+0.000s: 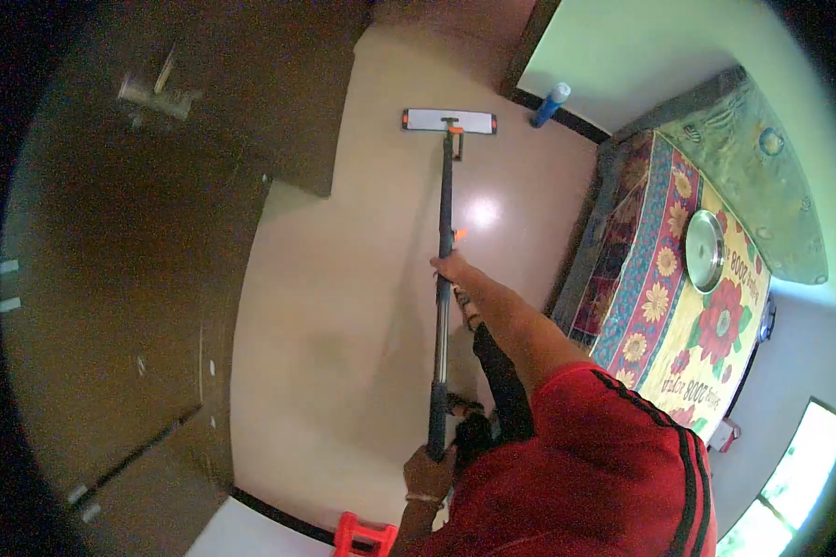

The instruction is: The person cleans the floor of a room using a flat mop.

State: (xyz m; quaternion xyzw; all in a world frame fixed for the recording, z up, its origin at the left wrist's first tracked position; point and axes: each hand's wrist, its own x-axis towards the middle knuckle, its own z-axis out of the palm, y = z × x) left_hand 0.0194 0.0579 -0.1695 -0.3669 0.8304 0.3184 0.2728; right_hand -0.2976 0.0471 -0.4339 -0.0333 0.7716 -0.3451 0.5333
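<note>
A flat mop [443, 334] with a long dark pole stretches away from me over the pale floor. Its wide, whitish mop head [478, 122], with orange bits at the ends, lies on the floor at the far end. My left hand [427, 475] is closed round the thick grip at the near end of the pole. Farther up, my right hand [451, 267] wraps the pole below an orange clip [460, 235]. Part of my feet and dark trousers [503, 376] shows beneath my right arm.
Tall brown cupboards [158, 278] line the left side. To the right stands a table with a flowered cloth [655, 302], bearing a round metal plate [705, 251]. A blue bottle with a white top [550, 106] stands by the far wall. Near the bottom is a red plastic stool [364, 536].
</note>
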